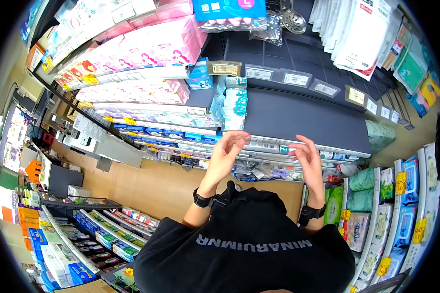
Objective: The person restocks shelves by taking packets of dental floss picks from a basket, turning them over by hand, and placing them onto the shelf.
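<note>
My left hand [228,150] is raised before the shelf's front edge, with fingers loosely curved, the thumb apart and nothing visible in it. Just beyond it stands a row of small teal-and-white packets [235,105] on the dark grey shelf [303,117]. My right hand [308,154] hovers further right along the same edge, its fingers spread. Near its fingertips a small teal-and-white patch [284,149] shows at the shelf edge; I cannot tell whether it is a label or a packet. Dark bands circle both wrists.
Pink tissue packs [156,46] fill the upper left shelves. White hanging packages [362,34] and a slotted metal ladle [294,21] hang above on hooks. Bagged goods lie on lower shelves. Wipes packs [407,224] line the right shelving, and another shelf unit [110,229] stands behind left.
</note>
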